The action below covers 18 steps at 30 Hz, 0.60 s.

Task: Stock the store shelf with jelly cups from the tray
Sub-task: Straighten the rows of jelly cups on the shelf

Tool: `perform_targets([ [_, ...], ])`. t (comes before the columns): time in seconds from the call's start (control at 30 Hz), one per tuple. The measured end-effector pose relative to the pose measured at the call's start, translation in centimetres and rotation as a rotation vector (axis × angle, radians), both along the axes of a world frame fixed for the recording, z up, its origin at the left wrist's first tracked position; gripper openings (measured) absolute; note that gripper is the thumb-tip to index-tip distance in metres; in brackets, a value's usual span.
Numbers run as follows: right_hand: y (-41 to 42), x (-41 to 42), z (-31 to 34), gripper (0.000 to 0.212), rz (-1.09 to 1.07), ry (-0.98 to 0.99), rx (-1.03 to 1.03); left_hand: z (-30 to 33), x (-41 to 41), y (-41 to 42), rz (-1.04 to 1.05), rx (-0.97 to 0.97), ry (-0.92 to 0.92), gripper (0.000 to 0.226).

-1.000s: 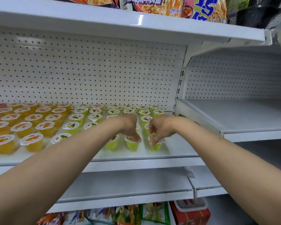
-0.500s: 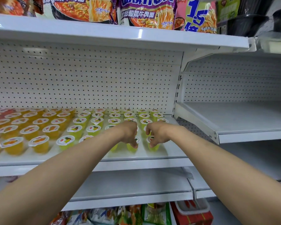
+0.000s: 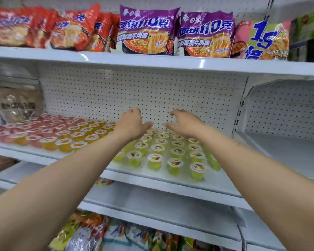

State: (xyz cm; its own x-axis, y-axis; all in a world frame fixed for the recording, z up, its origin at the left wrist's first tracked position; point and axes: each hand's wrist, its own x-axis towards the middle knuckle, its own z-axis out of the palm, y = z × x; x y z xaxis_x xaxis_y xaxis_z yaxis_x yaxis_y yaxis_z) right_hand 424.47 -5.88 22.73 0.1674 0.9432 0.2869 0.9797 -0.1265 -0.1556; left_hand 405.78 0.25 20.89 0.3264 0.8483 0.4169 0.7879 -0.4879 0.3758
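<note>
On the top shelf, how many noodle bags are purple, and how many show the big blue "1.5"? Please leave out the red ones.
purple noodle bags: 2
noodle bag with the blue 1.5: 1
Total: 3

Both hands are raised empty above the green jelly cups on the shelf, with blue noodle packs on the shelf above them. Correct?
Not quite: the head view shows purple noodle packs above, not blue. The left hand and right hand are empty above the green jelly cups on the shelf.
</note>
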Motion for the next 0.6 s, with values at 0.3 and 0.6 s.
perform_targets([
  [0.3, 3.0, -14.6, 1.5, 0.065, 0.361, 0.087, 0.032, -0.2, -16.0, -3.5, 0.410, 0.068, -0.037, 0.068],
  [0.6, 5.0, -30.9, 0.4, 0.067, 0.689, 0.069, -0.011, -0.9, -31.4, -7.7, 0.766, 0.025, -0.010, 0.063],
])
